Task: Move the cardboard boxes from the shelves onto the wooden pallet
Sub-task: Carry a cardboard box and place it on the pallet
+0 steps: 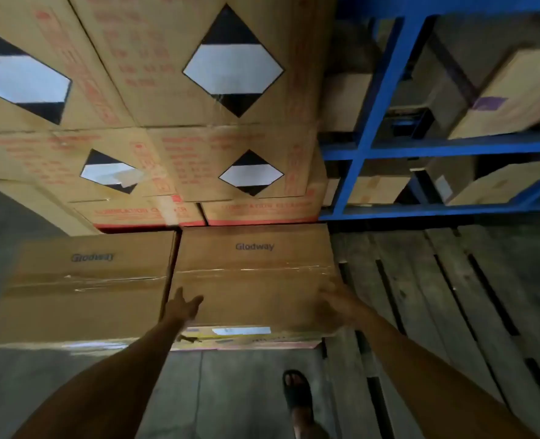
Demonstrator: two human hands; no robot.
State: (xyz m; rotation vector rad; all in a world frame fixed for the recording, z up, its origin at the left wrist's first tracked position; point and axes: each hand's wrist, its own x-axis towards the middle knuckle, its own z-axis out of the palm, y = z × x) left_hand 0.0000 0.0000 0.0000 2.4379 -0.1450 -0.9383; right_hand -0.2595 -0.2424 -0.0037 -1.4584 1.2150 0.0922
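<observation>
The left hand lies with fingers straight and spread on the top of a cardboard box, near its left edge, holding nothing. The right hand is at the box's right edge, fingers extended over the top corner; blur hides whether they curl round the edge or merely rest on it, so its hold cannot be told. Both forearms reach forward from the bottom of the view.

This box (printed "Glodway" and sealed with a strip of clear tape) sits on top of another carton whose white label shows just beneath its near edge. A second Glodway box stands just beside it on the left, their sides nearly touching. Behind both rises a wall of stacked cartons with red print and black-and-white diamond labels.

To the right of the held box lies the wooden pallet, its bare slats running away from the viewer. Beyond the pallet stands a blue metal shelf rack with more cardboard boxes on its levels. Below, on the grey concrete floor, the person's foot in a dark sandal is visible.
</observation>
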